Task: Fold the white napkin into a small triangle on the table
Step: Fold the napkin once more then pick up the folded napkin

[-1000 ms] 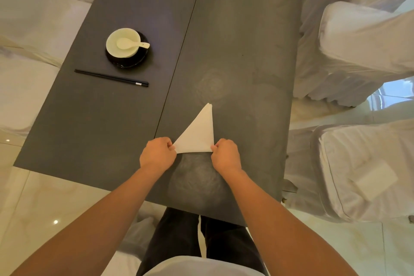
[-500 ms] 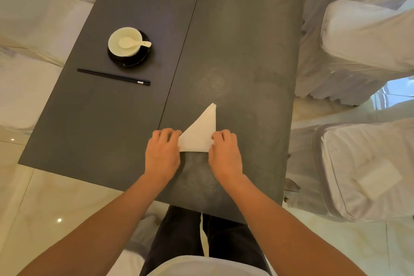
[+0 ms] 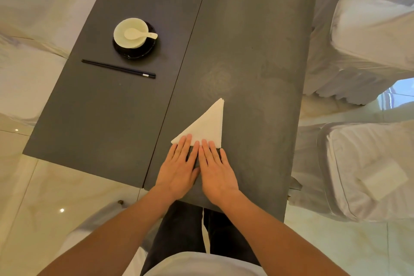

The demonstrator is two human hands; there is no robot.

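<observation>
From the head view, the white napkin [image 3: 205, 126] lies folded into a triangle on the dark bench [image 3: 257, 51], its base running along close to the near edge and its tip pointing toward the far end, just right of the seam that splits the bench top lengthwise. The left hand [image 3: 178, 169] and right hand [image 3: 216, 170] lie flat, palms down and fingers stretched out, side by side and touching; only their fingertips press on the napkin's near edge, and neither hand grips anything. Right of the napkin a bare strip of bench runs to the right edge, and beyond the tip the surface is open toward the far end. On the left half, well apart from the napkin, a pair of black chopsticks [image 3: 118, 69] lies across the surface, and past it a white bowl [image 3: 130, 32] with a white spoon [image 3: 139, 34] in it sits on a black saucer [image 3: 135, 50]. White-covered chairs [image 3: 369, 36] stand close along the right edge.
</observation>
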